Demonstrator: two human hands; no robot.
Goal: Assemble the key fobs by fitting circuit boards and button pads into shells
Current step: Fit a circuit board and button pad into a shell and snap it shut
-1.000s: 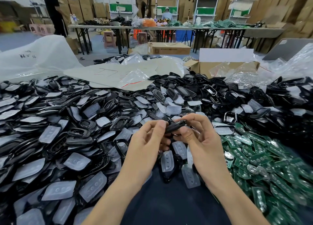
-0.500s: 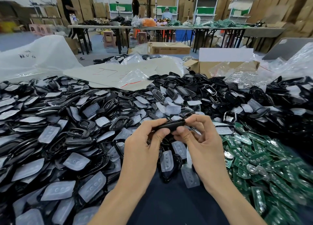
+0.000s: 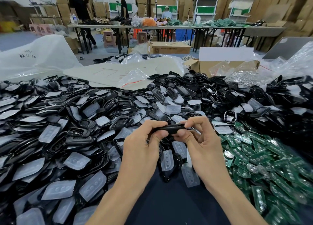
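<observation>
Key fob shell [image 3: 171,128] lies edge-on between left hand [image 3: 144,145] and right hand [image 3: 199,140], both pinching its ends.

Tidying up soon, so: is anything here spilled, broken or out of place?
Nothing looks broken or spilled. Parts lie in loose heaps: black shells and clear pads mixed on the left, green boards on the right. The left hand and right hand pinch the held shell edge-on.

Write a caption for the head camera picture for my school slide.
The left hand and right hand pinch a black shell over piles of shells, clear button pads and green circuit boards.
</observation>
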